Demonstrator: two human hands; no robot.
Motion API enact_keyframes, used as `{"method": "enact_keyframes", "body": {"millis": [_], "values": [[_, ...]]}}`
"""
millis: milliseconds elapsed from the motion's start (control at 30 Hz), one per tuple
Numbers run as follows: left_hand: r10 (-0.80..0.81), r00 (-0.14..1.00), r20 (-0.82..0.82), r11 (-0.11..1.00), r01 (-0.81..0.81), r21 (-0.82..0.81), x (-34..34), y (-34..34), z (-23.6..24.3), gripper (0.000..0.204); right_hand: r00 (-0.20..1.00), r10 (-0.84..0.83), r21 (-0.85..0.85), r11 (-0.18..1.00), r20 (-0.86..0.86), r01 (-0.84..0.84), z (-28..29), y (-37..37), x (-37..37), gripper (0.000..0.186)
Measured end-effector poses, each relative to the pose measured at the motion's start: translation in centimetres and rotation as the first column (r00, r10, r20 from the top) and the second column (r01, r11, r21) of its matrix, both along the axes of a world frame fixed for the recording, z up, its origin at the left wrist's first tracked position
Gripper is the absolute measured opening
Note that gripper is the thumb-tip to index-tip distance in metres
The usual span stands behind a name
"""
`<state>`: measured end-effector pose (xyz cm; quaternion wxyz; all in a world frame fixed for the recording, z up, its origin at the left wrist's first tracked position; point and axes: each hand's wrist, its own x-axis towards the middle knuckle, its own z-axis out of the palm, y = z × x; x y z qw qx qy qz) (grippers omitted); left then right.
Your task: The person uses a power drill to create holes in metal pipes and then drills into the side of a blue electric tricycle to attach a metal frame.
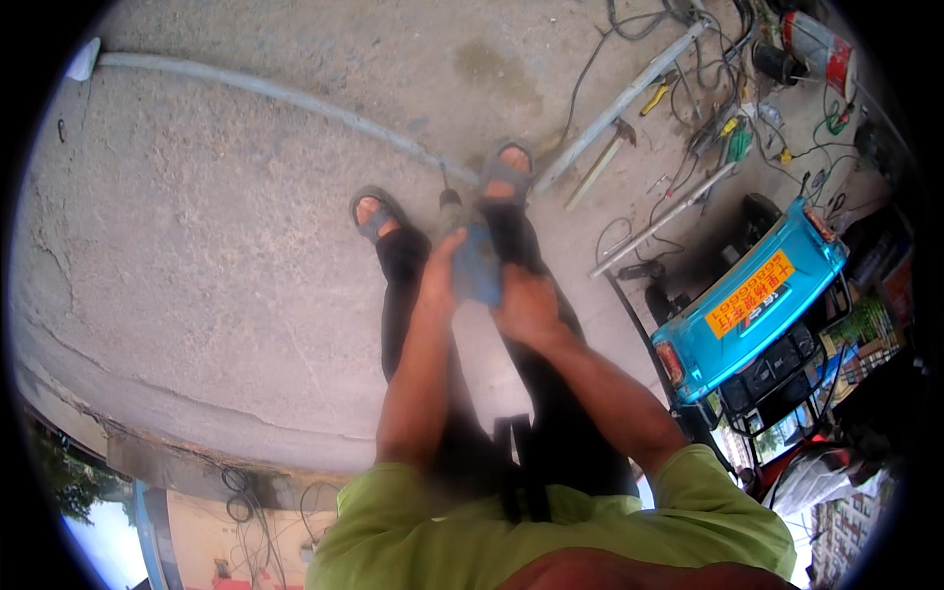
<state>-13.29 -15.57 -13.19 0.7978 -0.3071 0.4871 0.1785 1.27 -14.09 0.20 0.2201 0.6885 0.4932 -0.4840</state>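
Observation:
A blue power drill [477, 265] is gripped in both of my hands between my legs. My left hand [445, 258] wraps its left side, and my right hand [529, 303] closes round its rear right part. Both sets of fingers are partly hidden and a little blurred. The dark chuck [449, 200] points away from me, with a thin bit [443, 175] at the near edge of a long grey metal bar [295, 96] on the ground. Whether the bit touches the bar I cannot tell. My right sandalled foot [507, 167] is by the bar's right end.
Another metal bar [629, 98] slants to the upper right. Beside it lie a hammer [602, 162], a yellow-handled tool [657, 96], tangled cables [723, 88] and a red-and-white bucket [821, 51]. A blue vehicle [762, 305] stands at the right, a wall [197, 531] at lower left.

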Motion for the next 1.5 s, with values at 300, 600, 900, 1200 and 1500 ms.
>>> {"method": "enact_keyframes", "body": {"millis": [300,600,900,1200,1500], "values": [[0.021,0.999,0.024,1.000,-0.021,0.003,-0.05,0.06,0.07,0.052,1.000,-0.009,0.026,1.000,0.017,0.008,-0.18,-0.39,-0.17,0.037],[0.016,1.000,0.013,1.000,-0.016,-0.021,0.02,0.32,0.11,0.051,1.000,-0.020,0.014,1.000,0.008,0.019,-0.26,-0.45,-0.04,0.041],[0.008,1.000,0.022,1.000,-0.008,-0.003,-0.03,0.49,0.12,0.050,0.999,-0.034,0.004,0.999,0.006,0.034,-0.28,-0.53,-0.05,0.042],[-0.034,0.999,-0.011,0.999,0.035,0.010,0.05,0.45,0.07,0.049,0.999,-0.046,0.007,0.999,0.012,0.046,-0.41,-0.66,-0.02,0.043],[-0.026,1.000,-0.018,1.000,0.026,0.007,0.10,0.69,0.27,0.047,0.999,-0.040,0.020,0.999,0.002,0.040,-0.49,-0.83,0.02,0.044]]}}
